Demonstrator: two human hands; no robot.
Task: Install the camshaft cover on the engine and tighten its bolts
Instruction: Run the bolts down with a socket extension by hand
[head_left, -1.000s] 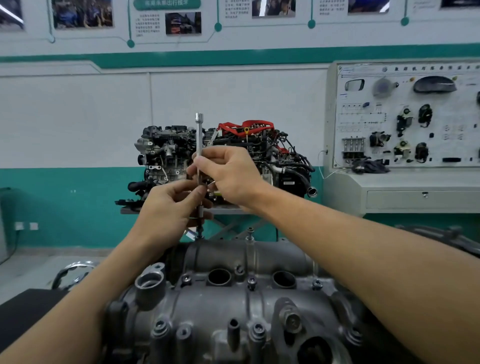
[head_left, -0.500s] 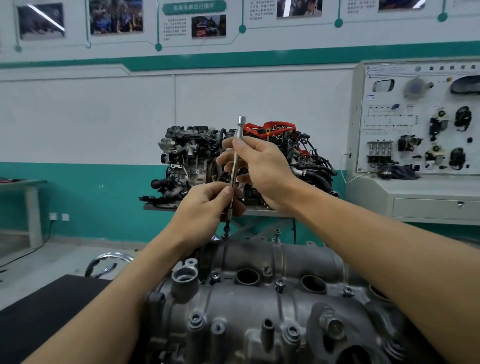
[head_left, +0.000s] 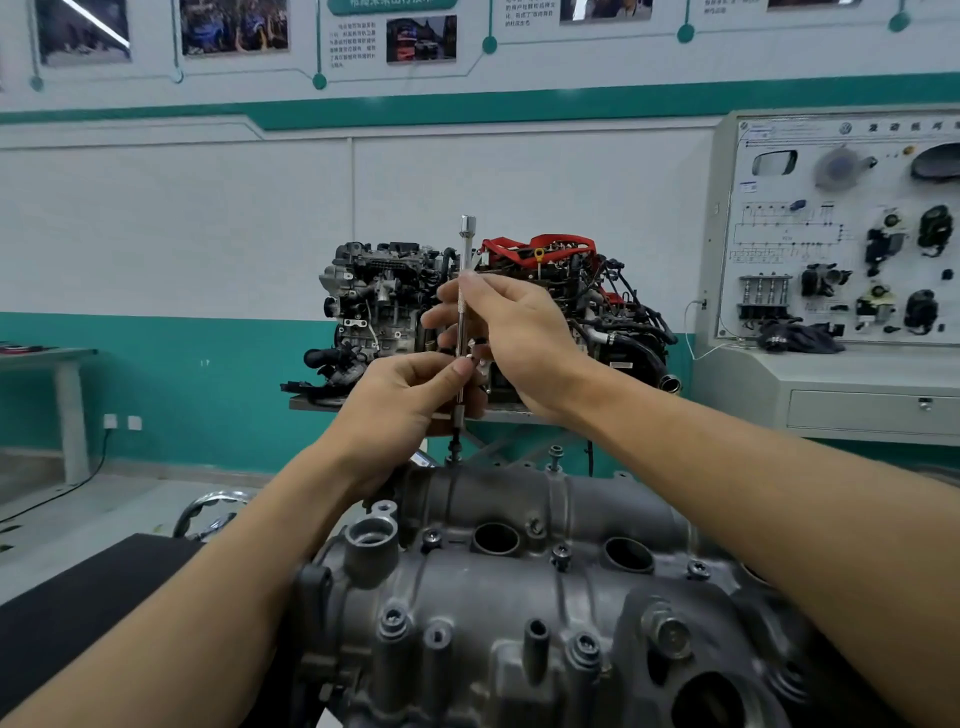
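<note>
The grey camshaft cover lay in the foreground, low in the view. At its far edge a slim extension bar stood upright on a bolt. The left hand pinched the bar low; the right hand pinched it higher.

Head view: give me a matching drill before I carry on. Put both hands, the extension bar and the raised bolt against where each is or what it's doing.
Things:
1. left hand
2. right hand
3. extension bar
4. raised bolt

States:
a. upright, tip down at the far edge of the camshaft cover
b. pinches the bar low down
c. stands proud, untouched, right of the bar's tip
d. holds the bar higher up

Pairs: 1-b, 2-d, 3-a, 4-c
</note>
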